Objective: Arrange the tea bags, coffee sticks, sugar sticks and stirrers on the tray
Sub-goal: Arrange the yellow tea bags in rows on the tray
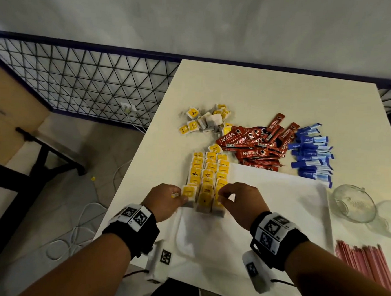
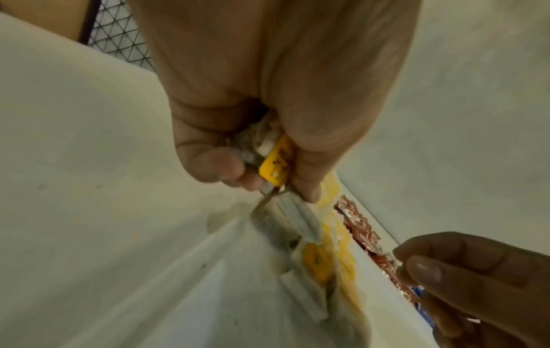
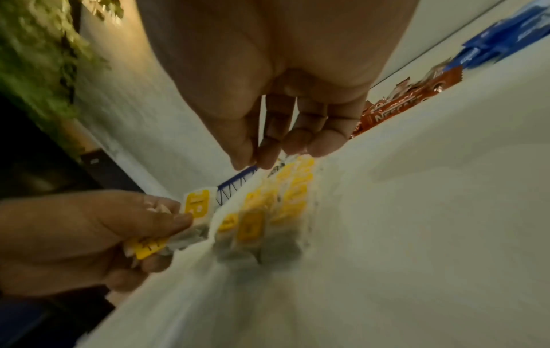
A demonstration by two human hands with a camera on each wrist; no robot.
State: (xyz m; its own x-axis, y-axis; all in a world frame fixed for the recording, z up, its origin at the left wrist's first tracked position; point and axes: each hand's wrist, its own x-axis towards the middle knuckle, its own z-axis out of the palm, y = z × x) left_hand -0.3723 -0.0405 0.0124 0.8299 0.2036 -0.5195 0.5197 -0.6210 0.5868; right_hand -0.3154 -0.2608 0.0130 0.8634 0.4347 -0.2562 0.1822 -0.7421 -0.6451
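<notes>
White rectangular tray (image 1: 299, 223), smooth with a raised rim, is lying on the pale surface (image 1: 262, 94). Three rows of tea bags (image 1: 209, 171), yellow paper tags over grey pouches, are being kept overlapped along the tray's left end. A few loose tea bags (image 2: 275, 160) are being gripped in the left hand (image 1: 166, 201), thumb and curled fingers (image 2: 208, 164) closed round them, just beside the nearest row. The right hand (image 1: 241, 203) is being held over the right row, its fingers (image 3: 321, 141) curled and thumb meeting fingertip; whether anything is being pinched cannot be told. Beyond the tray, an unsorted heap of tea bags (image 1: 205, 121), a pile of glossy red coffee sticks (image 1: 256, 144) and a pile of blue sugar sticks (image 1: 311, 152) are lying side by side. At the right, a clear glass jar (image 1: 353, 203) is lying tipped beside the tray, and thin red stirrers (image 1: 366, 261) are lying bundled near the surface's edge. A wire mesh panel (image 1: 91, 79) is standing behind.
</notes>
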